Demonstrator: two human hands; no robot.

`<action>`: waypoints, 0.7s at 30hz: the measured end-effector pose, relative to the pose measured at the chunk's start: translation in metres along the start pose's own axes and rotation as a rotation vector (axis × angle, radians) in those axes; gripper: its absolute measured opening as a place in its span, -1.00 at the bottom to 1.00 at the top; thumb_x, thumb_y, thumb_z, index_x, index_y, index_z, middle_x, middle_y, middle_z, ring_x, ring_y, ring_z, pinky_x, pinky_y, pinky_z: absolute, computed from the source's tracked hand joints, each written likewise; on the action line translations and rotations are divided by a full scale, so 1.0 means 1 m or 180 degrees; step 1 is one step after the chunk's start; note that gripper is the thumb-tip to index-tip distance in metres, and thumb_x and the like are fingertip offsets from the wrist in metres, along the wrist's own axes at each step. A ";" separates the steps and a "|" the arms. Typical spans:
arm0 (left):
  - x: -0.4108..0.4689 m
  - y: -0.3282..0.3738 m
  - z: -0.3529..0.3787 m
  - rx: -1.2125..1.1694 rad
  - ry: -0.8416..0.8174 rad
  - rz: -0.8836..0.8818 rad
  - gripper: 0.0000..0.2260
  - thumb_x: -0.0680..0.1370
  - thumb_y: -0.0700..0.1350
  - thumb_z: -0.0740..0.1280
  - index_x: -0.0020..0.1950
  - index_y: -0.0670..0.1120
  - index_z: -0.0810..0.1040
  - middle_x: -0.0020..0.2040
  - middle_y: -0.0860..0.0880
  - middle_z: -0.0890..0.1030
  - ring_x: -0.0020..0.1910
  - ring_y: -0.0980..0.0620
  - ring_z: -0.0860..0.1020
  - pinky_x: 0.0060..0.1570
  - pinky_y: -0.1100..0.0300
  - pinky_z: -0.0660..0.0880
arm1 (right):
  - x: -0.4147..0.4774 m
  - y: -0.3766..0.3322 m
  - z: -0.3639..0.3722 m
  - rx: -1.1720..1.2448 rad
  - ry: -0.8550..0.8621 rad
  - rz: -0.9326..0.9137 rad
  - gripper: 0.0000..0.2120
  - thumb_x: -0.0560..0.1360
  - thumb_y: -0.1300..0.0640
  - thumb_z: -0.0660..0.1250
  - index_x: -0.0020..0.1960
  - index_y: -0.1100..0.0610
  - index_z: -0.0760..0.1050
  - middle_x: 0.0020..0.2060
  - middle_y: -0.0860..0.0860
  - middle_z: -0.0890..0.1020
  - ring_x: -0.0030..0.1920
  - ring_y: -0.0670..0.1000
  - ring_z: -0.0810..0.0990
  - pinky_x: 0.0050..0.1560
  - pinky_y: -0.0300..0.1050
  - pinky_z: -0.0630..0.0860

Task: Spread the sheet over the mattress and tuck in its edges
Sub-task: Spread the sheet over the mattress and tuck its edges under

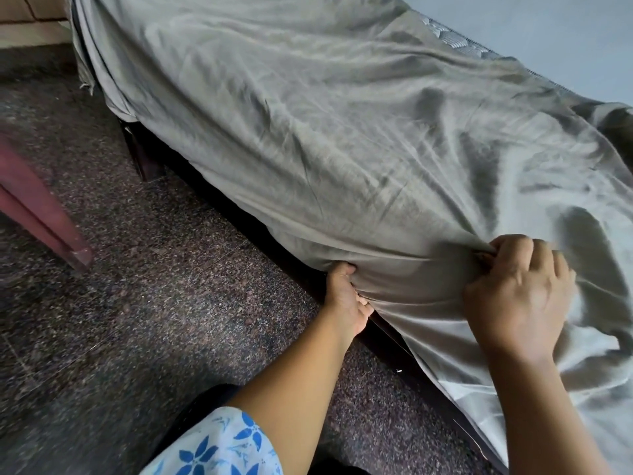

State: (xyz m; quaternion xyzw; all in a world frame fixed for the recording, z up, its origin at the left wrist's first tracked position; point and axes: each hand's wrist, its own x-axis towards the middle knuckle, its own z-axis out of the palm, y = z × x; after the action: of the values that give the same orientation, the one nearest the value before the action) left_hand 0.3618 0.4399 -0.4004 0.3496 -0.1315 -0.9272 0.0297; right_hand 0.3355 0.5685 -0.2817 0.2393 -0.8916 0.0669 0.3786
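Far left: maroon chair leg (41, 214) on speckled floor (144, 303), well apart from the bed. Step in hand, as judged: tucking the near side edge. Left hand (347, 299) low on the bed's side, fingers curled into a fold of the sheet (342, 149) just above the dark bed frame (390, 347), fingertips buried in cloth. Right hand (517, 293) higher, at the top edge, fingers and thumb closed on a pinched gather of sheet. Best done so: hold tension with the right, slide the left flat and deep between mattress (448, 34) and frame, then work along the edge in short stretches, leaving no slack to bunch. Sheet grey-green, thin, faintly glossy, heavily creased; draped over the whole top and down the near side, hanging loose at the far-left corner, rumpled toward the right. Strip of patterned mattress bare along the far edge.
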 end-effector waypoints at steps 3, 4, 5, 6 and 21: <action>-0.001 0.004 -0.003 0.0454 0.0062 -0.0130 -0.72 0.53 -0.04 0.11 0.09 -0.10 0.53 0.16 -0.11 0.58 0.13 -0.09 0.53 0.20 -0.03 0.40 | -0.002 -0.001 0.000 -0.0030 -0.0032 0.0011 -0.83 0.28 0.49 0.29 -0.15 0.35 0.47 -0.31 0.34 0.50 -0.30 0.32 0.47 -0.27 0.12 0.35; -0.001 0.008 -0.005 0.0579 0.0070 -0.0202 -0.69 0.53 -0.04 0.11 0.16 -0.11 0.50 0.23 -0.12 0.55 0.20 -0.11 0.50 0.26 -0.05 0.35 | -0.001 -0.001 0.000 -0.0030 -0.0044 -0.0005 -0.83 0.28 0.49 0.29 -0.15 0.35 0.47 -0.30 0.34 0.51 -0.30 0.32 0.47 -0.27 0.12 0.35; -0.001 0.011 -0.007 0.0658 0.0056 -0.0293 -0.66 0.53 -0.05 0.11 0.23 -0.12 0.47 0.28 -0.13 0.51 0.27 -0.13 0.46 0.30 -0.07 0.30 | 0.000 0.000 0.000 -0.0022 -0.0051 -0.0014 -0.83 0.28 0.49 0.29 -0.15 0.35 0.47 -0.30 0.34 0.51 -0.30 0.32 0.47 -0.27 0.12 0.35; -0.002 0.013 -0.009 0.0678 0.0015 -0.0404 -0.63 0.52 -0.06 0.12 0.28 -0.13 0.43 0.31 -0.14 0.48 0.32 -0.15 0.42 0.33 -0.09 0.27 | 0.001 0.001 0.000 -0.0010 -0.0063 -0.0010 -0.83 0.28 0.49 0.29 -0.15 0.35 0.47 -0.30 0.35 0.51 -0.29 0.33 0.48 -0.26 0.12 0.35; 0.001 -0.014 -0.001 0.0973 0.0418 -0.0065 -0.89 0.47 -0.31 0.17 -0.08 -0.18 0.44 -0.22 -0.11 0.60 -0.17 -0.03 0.58 -0.10 0.09 0.53 | -0.002 0.003 0.005 -0.0038 -0.0008 -0.0076 -0.82 0.28 0.49 0.30 -0.15 0.34 0.47 -0.31 0.34 0.51 -0.31 0.31 0.48 -0.27 0.13 0.37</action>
State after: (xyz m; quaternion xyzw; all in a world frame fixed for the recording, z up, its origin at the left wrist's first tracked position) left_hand 0.3625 0.4531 -0.4055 0.4112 -0.2651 -0.8718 -0.0247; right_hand 0.3324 0.5708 -0.2863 0.2477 -0.8895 0.0567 0.3797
